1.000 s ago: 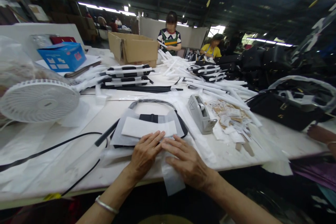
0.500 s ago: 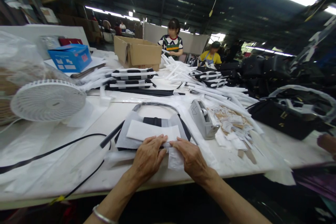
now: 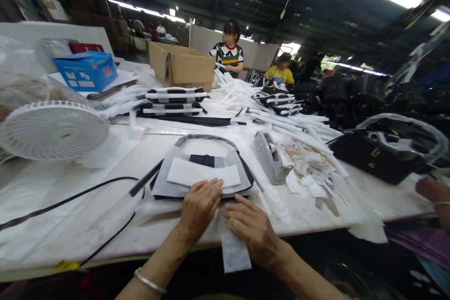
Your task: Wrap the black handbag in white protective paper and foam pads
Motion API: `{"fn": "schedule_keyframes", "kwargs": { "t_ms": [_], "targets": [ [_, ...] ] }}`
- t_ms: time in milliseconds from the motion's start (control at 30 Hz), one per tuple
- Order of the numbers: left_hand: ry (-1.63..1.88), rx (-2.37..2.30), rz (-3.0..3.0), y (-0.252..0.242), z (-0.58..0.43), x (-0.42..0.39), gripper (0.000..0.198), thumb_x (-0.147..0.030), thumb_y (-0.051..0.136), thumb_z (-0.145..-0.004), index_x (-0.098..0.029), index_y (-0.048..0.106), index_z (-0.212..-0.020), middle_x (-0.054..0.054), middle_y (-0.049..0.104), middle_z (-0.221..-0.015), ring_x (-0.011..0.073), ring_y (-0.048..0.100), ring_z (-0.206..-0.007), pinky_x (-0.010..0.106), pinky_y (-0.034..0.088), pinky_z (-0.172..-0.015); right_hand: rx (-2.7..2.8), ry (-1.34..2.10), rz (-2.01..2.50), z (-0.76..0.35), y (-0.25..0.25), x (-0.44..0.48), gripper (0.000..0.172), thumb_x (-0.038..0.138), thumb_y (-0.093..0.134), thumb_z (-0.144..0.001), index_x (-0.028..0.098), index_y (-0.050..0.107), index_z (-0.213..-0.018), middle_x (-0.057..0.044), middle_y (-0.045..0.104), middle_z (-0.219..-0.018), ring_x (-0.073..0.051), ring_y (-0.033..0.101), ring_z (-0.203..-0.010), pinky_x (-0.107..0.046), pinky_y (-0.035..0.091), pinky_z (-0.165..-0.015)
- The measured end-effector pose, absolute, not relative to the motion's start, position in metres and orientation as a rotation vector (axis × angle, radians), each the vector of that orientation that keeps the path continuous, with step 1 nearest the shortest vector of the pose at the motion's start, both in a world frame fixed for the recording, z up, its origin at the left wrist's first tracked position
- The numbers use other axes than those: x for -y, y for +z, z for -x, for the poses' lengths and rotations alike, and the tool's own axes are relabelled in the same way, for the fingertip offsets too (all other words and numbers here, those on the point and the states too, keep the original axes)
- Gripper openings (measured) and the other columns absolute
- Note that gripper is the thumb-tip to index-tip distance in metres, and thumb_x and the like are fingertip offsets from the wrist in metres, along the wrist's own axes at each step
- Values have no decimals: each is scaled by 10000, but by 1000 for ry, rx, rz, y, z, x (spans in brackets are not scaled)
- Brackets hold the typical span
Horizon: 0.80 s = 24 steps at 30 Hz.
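A black bag [image 3: 162, 176] with a wrapped looped handle lies flat on the table before me. White tissue sheet [image 3: 165, 161] covers much of it, and a folded white foam strip [image 3: 186, 173] rests on top. My left hand [image 3: 202, 204] lies on the foam strip's lower edge, fingers stretched out. Just right of it, my right hand [image 3: 251, 227] is at the bag's near edge, its fingers together over a translucent white strip [image 3: 236, 253] that hangs past the table edge. Its thumb is hidden.
A grey tape dispenser [image 3: 269, 157] stands right of the bag, beside a pile of tags [image 3: 305, 161]. At left are a white fan [image 3: 56, 131] and black cord. Another person's hand [image 3: 431, 190] is at far right, near a black bag [image 3: 372, 159].
My right hand has moved down toward me with the translucent strip, which now hangs lower. My left hand stays on the foam strip. The view has shifted slightly.
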<state>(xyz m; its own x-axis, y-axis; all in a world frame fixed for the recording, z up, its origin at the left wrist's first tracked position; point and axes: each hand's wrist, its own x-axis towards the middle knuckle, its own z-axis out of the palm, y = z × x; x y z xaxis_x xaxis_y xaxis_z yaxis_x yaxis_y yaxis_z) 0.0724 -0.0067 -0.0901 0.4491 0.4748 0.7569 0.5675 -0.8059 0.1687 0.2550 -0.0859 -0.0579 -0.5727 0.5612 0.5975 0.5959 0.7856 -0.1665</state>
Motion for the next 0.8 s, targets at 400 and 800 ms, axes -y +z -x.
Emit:
{"fn": "schedule_keyframes", "kwargs": {
  "t_ms": [400, 800],
  "targets": [
    [-1254, 885, 2562, -93, -73, 10, 351, -85, 347, -960, -151, 606, -1187, 86, 694, -1200, 210, 652, -1118, 391, 516, -934, 2356, -116, 963, -243, -20, 47, 241, 83, 451, -870, 217, 648, -905, -24, 713, -811, -164, 655, -826, -417, 425, -1025],
    [-1433, 1294, 2711, -71, -79, 20, 119, -169, 597, -815, -227, 602, -919, 34, 722, -943, 261, 652, -1041, 598, 348, -1109, 2111, 305, 1287, -256, -35, -11, 78, 181, 697, -816, 232, 739, -774, 8, 714, -732, -146, 641, -706, -254, 473, -672]
  ]
}}
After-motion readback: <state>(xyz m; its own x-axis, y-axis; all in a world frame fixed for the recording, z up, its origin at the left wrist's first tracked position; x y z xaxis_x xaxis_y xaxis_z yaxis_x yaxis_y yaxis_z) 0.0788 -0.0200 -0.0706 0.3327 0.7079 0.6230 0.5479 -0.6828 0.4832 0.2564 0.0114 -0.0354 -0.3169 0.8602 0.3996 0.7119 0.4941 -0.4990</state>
